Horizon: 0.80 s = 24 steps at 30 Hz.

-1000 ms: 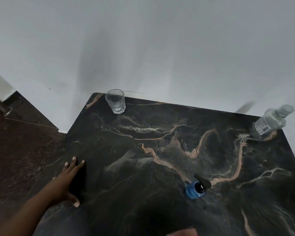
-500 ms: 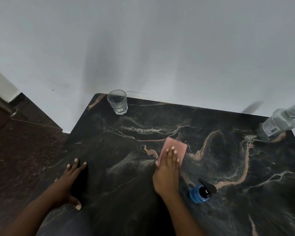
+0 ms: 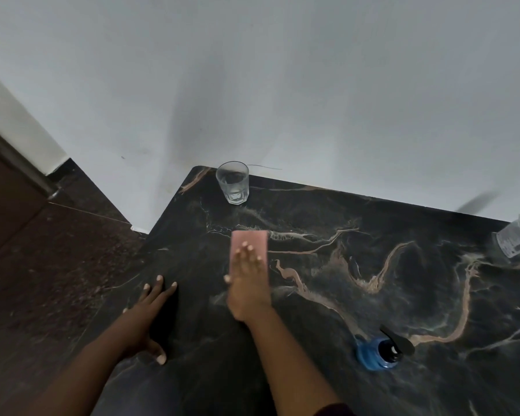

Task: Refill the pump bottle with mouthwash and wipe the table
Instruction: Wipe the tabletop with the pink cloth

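wipe underway | right hand (image 3: pixel 248 283) flat on cloth (image 3: pixel 249 243), now slid toward 11 o'clock near glass (image 3: pixel 232 186) | left hand (image 3: pixel 150 307) open, still braced on table (image 3: pixel 373 265) | bottle (image 3: pixel 379 352) capped

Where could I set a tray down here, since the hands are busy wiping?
Bare room: the middle of the table, between glass, pump bottle and clear bottle. Crowded: near left, where the right hand presses the pink cloth beside the left hand.

White wall (image 3: pixel 282 85), dk speckled floor (image 3: pixel 42 280)

Both forearms are bare; a dark maroon sleeve (image 3: pixel 332 411) edge shows on the right arm.
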Motion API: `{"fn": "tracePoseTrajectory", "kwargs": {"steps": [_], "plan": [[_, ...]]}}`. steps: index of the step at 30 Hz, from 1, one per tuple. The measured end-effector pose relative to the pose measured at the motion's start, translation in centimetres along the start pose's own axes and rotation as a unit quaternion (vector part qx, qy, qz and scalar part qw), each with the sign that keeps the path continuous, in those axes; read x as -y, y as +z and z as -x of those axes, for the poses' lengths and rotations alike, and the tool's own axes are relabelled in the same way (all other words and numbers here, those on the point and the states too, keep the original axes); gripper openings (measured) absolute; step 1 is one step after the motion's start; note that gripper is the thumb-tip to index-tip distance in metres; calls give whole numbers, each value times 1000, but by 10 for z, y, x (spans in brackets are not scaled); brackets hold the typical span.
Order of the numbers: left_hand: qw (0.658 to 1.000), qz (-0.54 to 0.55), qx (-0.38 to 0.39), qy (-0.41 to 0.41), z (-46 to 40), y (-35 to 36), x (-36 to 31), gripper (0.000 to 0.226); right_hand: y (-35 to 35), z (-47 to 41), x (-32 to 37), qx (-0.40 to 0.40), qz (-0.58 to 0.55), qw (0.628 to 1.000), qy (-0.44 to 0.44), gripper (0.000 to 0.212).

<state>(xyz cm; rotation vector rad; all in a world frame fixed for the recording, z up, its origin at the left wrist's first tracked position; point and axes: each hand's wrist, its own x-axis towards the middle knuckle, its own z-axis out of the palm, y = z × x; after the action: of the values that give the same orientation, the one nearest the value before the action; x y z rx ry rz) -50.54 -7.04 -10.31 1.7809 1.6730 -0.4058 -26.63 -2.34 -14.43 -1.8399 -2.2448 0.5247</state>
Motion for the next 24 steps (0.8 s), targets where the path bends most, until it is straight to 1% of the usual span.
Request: {"fn": "tracePoseTrajectory", "kwargs": {"steps": [1, 3, 4, 6, 7, 8, 10, 11, 13, 14, 16, 18, 20, 22, 24], "plan": [[1000, -4, 0, -1, 0, 0, 0, 157, 7, 7, 13, 20, 9, 999, -40, 69], [1000, -8, -3, -4, 0, 0, 0, 156, 20, 32, 34, 55, 35, 994, -92, 66], [1000, -9, -3, -5, -1, 0, 0, 156, 25, 47, 40, 68, 41, 990, -115, 67], [1000, -10, -3, -7, -1, 0, -1, 155, 40, 79, 46, 110, 86, 971, -193, 73], [1000, -9, 0, -8, -1, 0, -1, 154, 41, 92, 49, 145, 117, 960, -209, 77], [1000, -8, 4, -8, -1, 0, -1, 154, 39, 102, 49, 133, 134, 958, -215, 77], [1000, -5, 5, -5, -1, 0, -1, 155, 32, 106, 40, 123, 124, 964, -201, 72], [1000, -7, 5, -4, -1, -1, -1, 156, 25, 103, 30, 125, 109, 970, -178, 70], [1000, -9, 9, -3, 0, -2, -2, 156, 11, 82, 4, 51, 72, 989, -122, 68], [1000, -5, 10, -1, 0, -2, -1, 156, 3, 65, -12, 43, 47, 994, -88, 67], [1000, -1, 9, 1, 0, -2, -1, 157, -16, 35, -46, -8, 18, 1000, 12, 63], [1000, -5, 7, 1, 0, -2, -1, 157, -31, 9, -81, -47, 0, 990, 134, 65], [1000, -4, 2, 3, -1, -1, 1, 158, -44, -13, -103, -65, -13, 967, 248, 66], [1000, -5, 1, 1, -2, 1, 0, 158, -51, -32, -110, -75, -35, 942, 325, 64], [1000, -3, 1, -5, -2, 1, 0, 157, -53, -49, -103, -71, -50, 928, 363, 65]]}}
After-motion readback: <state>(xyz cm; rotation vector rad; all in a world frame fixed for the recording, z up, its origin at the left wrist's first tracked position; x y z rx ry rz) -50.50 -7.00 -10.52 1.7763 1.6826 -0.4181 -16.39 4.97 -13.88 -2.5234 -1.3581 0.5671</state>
